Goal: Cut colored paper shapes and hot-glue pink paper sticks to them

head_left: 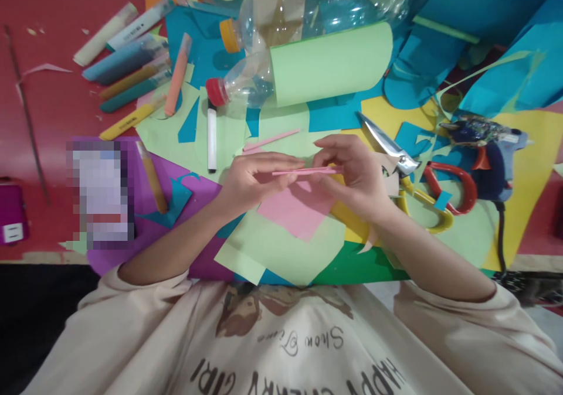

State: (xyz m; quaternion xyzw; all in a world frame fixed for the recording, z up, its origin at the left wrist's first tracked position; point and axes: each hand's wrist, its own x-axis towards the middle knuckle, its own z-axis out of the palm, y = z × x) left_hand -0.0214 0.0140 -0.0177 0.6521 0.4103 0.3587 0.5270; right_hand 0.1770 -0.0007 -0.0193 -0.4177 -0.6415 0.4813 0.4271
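We see a slim, straight strip of pale pink paper (304, 172) held crosswise between two bare hands, in front of the body and above the paper-covered red tabletop (44, 108). What matters most to us is its direction: the long axis runs from side to side, tipped very slightly up in view toward the right, so the left hand (253, 178) meets it from one end and the right hand (358, 169) from the other, with neither plainly nearer. The left fingers are narrow, laid nearly straight along the far side with the thumb on the near side, holding the strip; the right fingers curl more and pinch the other half against their thumb. Only a short stretch shows bare between the two grips. We look at it almost edge-on, as a thin double line, perhaps layered or folded, though we cannot tell which. Its colour matches the flat pink paper sheet (297, 210) just below it in view, which rests on a larger pale green paper sheet (285, 251). Beyond the left fingers lies a loose narrow pink strip (275, 139); near the right hand lie metal scissors with red and yellow handles (407, 164), blades pointing away and leftward.
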